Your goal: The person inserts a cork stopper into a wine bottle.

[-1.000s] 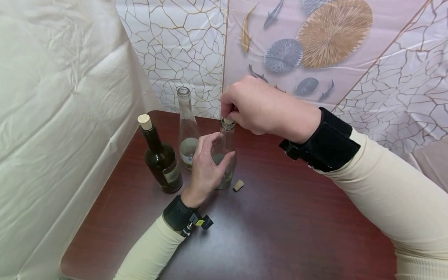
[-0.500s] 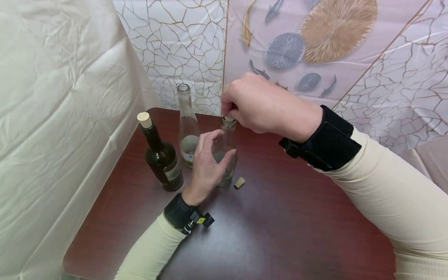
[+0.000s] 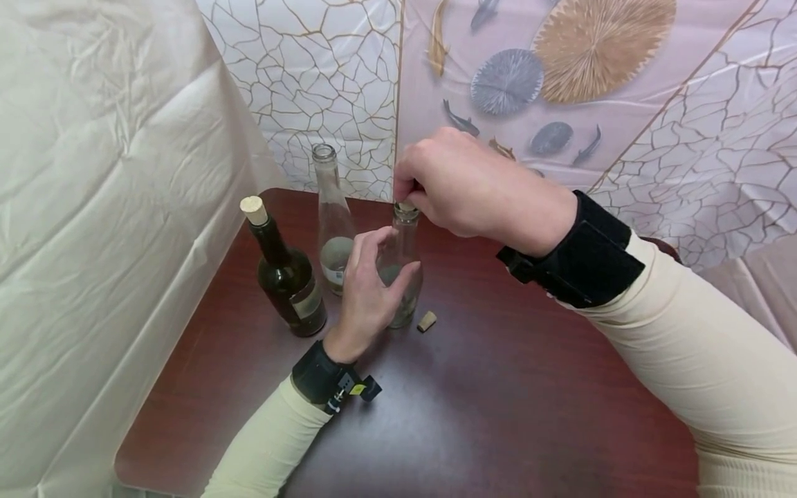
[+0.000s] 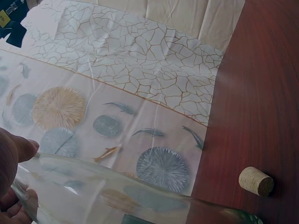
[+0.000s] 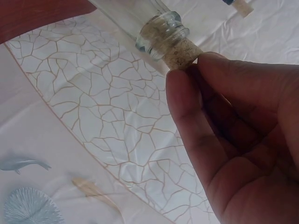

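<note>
A clear glass bottle [image 3: 407, 242] stands upright on the table. My left hand [image 3: 369, 290] curves around its body from the left, with the thumb on the near side. At the bottle's mouth, my right hand [image 3: 467, 183] pinches a cork [image 5: 180, 55] between thumb and forefinger. In the right wrist view, that cork sits partly inside the neck, its outer end still sticking out. A loose cork [image 3: 426, 321] lies on the table just right of the bottle's base, and the left wrist view shows this same cork [image 4: 256, 181].
Left of my left hand is a dark bottle [image 3: 283, 273] with a cork [image 3: 253, 210] in its mouth. Behind stands another clear bottle [image 3: 333, 207], uncorked. The reddish-brown table [image 3: 498, 387] meets patterned cloth [image 3: 324, 69] at the back and pale cloth [image 3: 124, 207] at left.
The head view has shifted slightly. Both hands keep their places at the clear bottle, and the right fingers still pinch the cork at its mouth.
</note>
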`<state>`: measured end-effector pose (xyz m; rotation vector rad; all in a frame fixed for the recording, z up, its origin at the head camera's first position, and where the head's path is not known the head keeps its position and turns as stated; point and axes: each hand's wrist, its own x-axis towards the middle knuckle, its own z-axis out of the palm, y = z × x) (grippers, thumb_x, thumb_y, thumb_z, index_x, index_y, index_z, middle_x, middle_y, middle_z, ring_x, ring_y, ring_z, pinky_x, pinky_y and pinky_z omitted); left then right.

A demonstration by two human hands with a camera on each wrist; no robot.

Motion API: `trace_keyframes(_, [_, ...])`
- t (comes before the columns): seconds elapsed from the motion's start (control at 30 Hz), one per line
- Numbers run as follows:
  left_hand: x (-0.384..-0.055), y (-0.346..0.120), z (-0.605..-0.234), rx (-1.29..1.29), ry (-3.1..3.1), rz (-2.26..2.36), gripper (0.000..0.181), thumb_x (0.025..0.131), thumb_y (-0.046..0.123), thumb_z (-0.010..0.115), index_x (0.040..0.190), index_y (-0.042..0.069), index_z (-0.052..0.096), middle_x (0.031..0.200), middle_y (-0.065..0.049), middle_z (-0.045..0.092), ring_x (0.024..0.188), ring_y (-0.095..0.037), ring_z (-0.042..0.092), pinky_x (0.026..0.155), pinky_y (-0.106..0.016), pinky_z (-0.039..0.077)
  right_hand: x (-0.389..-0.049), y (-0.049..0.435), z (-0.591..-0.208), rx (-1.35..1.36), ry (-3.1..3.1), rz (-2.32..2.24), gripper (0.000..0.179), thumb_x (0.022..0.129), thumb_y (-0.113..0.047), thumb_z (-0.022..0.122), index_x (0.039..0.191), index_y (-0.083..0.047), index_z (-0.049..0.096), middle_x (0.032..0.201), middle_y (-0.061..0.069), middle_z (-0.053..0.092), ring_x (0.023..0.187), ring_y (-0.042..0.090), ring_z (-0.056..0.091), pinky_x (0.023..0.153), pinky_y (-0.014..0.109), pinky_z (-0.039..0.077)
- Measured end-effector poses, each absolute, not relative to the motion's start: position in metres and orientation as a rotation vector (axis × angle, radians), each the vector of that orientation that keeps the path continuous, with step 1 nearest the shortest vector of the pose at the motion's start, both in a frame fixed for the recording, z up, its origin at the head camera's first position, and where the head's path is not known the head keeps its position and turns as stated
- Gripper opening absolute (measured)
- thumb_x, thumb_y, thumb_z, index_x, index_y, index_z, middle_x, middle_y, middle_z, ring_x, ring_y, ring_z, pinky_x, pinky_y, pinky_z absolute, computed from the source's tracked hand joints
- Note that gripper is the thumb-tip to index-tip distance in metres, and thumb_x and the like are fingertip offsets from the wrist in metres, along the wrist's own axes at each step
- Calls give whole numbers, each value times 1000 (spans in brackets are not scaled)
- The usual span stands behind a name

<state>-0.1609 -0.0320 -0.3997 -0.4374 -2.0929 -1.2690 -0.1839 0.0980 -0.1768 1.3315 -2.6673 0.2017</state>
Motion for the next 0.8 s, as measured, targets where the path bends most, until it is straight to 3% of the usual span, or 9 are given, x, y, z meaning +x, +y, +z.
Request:
trace_keyframes(0.2, [-162,-33,-397,-439,-2093,-1265,54,86,31,73,131,10,52,119,-10,54,109,-19,54,88,-40,52,-182,103,-180,1335,-2590,218,19,86,-1,60,83,-11,74,85,0,70,83,17,65,74,39,53])
trace_keyframes(0.4, [-163,-32,-396,-442,-2098,-1256,55,86,31,74,130,8,52,119,-10,54,109,-20,54,89,-37,51,-177,115,-192,1311,-2303,500,10,88,-3,64,87,-8,73,85,3,70,80,15,63,74,37,53])
trace_keyframes(0.8, [-169,-27,-398,-415,-2121,-1226,55,83,29,76,129,7,53,120,-11,56,104,-21,55,88,-38,51,-147,158,-240,905,-2106,805,7,86,-4,70,90,-4,75,87,5,74,79,5,63,71,19,50])
